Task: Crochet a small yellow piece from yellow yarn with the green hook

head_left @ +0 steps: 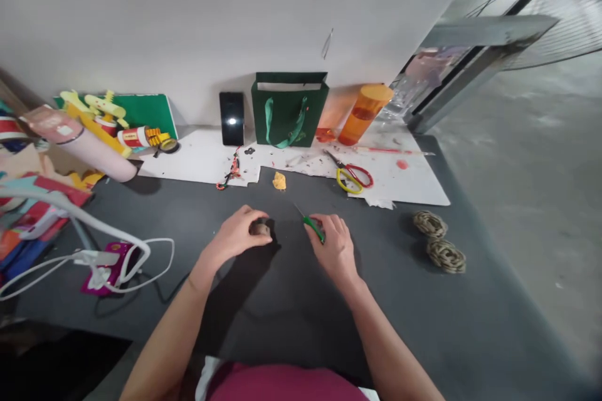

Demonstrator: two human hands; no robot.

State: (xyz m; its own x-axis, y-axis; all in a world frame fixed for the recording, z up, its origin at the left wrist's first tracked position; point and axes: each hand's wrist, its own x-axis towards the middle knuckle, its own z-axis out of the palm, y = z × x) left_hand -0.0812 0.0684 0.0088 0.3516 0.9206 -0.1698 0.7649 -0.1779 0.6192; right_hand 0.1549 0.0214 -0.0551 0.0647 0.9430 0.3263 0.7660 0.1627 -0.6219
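My left hand rests low over the dark tabletop, thumb and fingers curved around a small grey-brown piece that they partly hide. In my right hand is a green-handled tool with a thin metal shaft. Its tip points up and left, apart from the small piece. A yellow lump lies beyond the two hands. To the right sit two coiled grey-beige cord bundles, touching each other.
A white board along the wall bears scissors, a phone, a green paper bag, an orange bottle and a beaded cord. At left are a pink bottle, a purple power strip and white cables.
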